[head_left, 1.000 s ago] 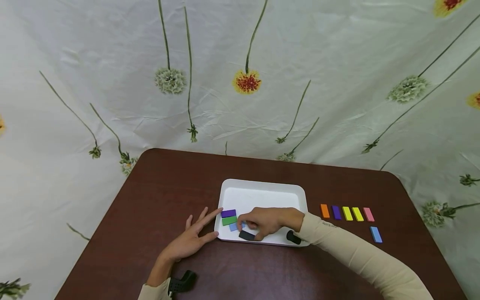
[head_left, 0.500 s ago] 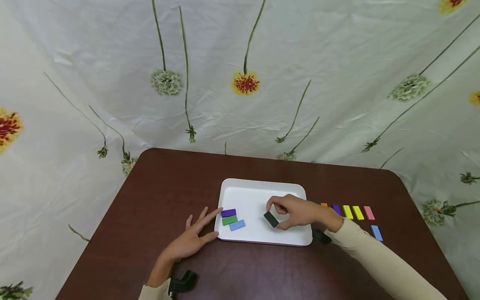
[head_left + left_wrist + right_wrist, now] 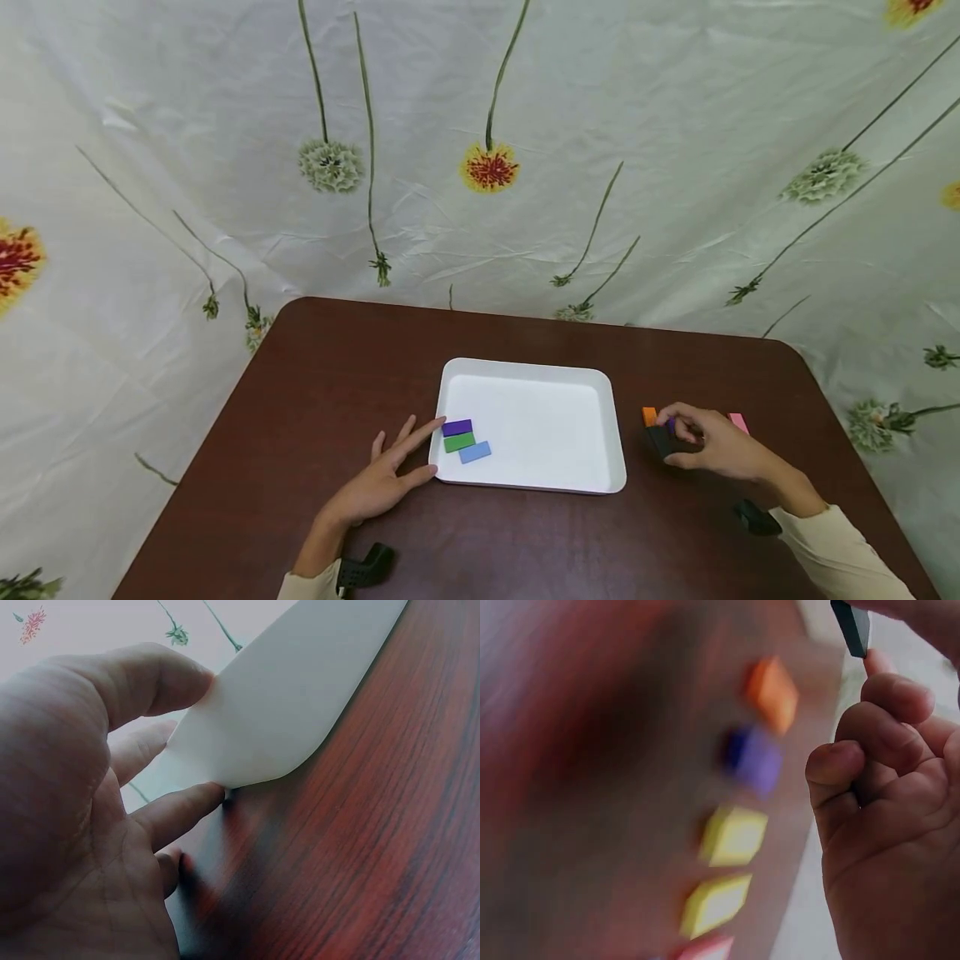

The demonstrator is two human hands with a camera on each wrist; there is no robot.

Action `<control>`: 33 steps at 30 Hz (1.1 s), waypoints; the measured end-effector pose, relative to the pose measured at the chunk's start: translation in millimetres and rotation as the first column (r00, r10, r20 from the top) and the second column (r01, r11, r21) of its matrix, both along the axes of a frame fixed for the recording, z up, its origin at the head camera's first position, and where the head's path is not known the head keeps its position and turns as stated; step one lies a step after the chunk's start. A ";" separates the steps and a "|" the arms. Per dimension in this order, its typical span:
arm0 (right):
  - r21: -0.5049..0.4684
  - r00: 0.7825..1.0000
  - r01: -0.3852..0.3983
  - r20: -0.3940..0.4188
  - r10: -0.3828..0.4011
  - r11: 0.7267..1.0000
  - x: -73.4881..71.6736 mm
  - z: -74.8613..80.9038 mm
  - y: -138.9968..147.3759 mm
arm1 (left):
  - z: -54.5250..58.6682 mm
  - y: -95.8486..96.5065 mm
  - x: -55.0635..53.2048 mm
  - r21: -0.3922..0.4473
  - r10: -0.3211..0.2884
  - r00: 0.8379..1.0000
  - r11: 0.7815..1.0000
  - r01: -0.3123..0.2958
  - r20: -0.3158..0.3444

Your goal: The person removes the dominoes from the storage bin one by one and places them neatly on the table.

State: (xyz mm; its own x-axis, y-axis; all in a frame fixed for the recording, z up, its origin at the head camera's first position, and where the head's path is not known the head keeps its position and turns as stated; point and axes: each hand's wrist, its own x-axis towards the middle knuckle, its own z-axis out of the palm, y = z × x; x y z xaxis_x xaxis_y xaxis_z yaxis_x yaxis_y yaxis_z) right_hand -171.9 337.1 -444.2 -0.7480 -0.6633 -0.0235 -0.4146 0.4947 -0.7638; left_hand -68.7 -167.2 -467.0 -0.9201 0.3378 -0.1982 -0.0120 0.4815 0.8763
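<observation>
My right hand (image 3: 716, 446) pinches a small black rectangular block (image 3: 659, 442) between thumb and index finger, just right of the white tray (image 3: 536, 425). In the right wrist view the black block (image 3: 852, 628) hangs at the top, while the other fingers curl toward the palm. My left hand (image 3: 381, 485) spreads its fingers at the tray's left edge; thumb and fingertips touch the wall. Inside the tray's left end lie a purple block (image 3: 457, 427), a green block (image 3: 459, 442) and a light blue block (image 3: 475, 452), close together.
Beyond the right hand, an orange block (image 3: 649, 415) and a pink block (image 3: 738, 422) lie on the dark table (image 3: 360, 358). The right wrist view shows another purple block (image 3: 754, 760) and two yellow blocks (image 3: 736, 837) between them. A floral cloth (image 3: 420, 100) hangs behind.
My right hand has lifted the black block from the tray's front area and carried it right, past the tray's edge. The left hand stays in place.
</observation>
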 end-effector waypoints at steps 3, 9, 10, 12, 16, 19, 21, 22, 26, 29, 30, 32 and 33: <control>0.042 0.998 0.067 -0.007 -0.067 0.997 9.1 -6.0 24.7 | -1.6 0.7 -0.4 0.003 0.000 1.000 1.000 0.000 -0.002; 0.112 0.991 0.123 -0.062 -0.116 0.986 23.3 -12.7 58.9 | -2.0 1.9 3.3 -0.001 0.004 1.000 1.000 -0.004 0.005; 0.118 0.990 0.132 -0.060 -0.126 0.984 25.1 -13.8 62.7 | -1.9 2.1 3.8 -0.003 0.006 1.000 1.000 -0.006 0.007; 0.132 0.988 0.151 -0.053 -0.145 0.980 28.1 -15.7 69.2 | -1.5 2.6 4.9 -0.005 0.010 1.000 1.000 -0.010 0.012; 0.159 0.983 0.181 -0.055 -0.175 0.970 32.4 -19.1 79.2 | -1.0 3.7 7.0 -0.006 0.014 1.000 1.000 -0.014 0.018; 0.164 0.983 0.179 -0.074 -0.169 0.970 34.3 -21.2 85.3 | -0.8 4.6 8.6 -0.011 0.015 1.000 1.000 -0.014 0.021; 0.159 0.982 0.178 -0.084 -0.166 0.971 34.9 -22.0 88.2 | -0.6 5.4 9.8 -0.012 0.016 1.000 1.000 -0.016 0.021; 0.157 0.982 0.178 -0.091 -0.165 0.971 35.1 -22.3 89.3 | -0.7 5.8 10.3 -0.014 0.017 1.000 1.000 -0.017 0.020; 0.182 0.978 0.190 -0.121 -0.170 0.965 35.0 -22.8 91.7 | -1.2 7.3 13.1 -0.005 0.022 1.000 1.000 -0.022 0.015; 0.212 0.975 0.205 -0.133 -0.180 0.955 34.6 -22.9 92.2 | -1.5 8.2 15.7 0.006 0.025 1.000 1.000 -0.025 0.010; 0.219 0.974 0.210 -0.135 -0.184 0.953 34.6 -22.8 92.3 | -1.6 8.5 16.6 0.009 0.025 1.000 1.000 -0.025 0.008; 0.226 0.973 0.215 -0.135 -0.188 0.950 34.5 -22.5 92.7 | -1.6 9.2 18.0 0.013 0.026 1.000 1.000 -0.026 0.003; 0.227 0.973 0.216 -0.135 -0.189 0.950 34.6 -22.5 92.9 | -1.5 9.5 18.7 0.015 0.027 1.000 1.000 -0.027 0.000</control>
State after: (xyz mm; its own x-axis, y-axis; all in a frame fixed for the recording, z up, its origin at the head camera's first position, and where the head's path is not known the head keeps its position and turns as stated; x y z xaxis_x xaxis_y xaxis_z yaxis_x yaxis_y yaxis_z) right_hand -137.3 429.9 -466.7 -0.8729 -0.4825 -0.0726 -0.3613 0.7392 -0.5683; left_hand -50.0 -157.7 -468.5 -0.9289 0.3159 -0.1930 -0.0245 0.4678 0.8835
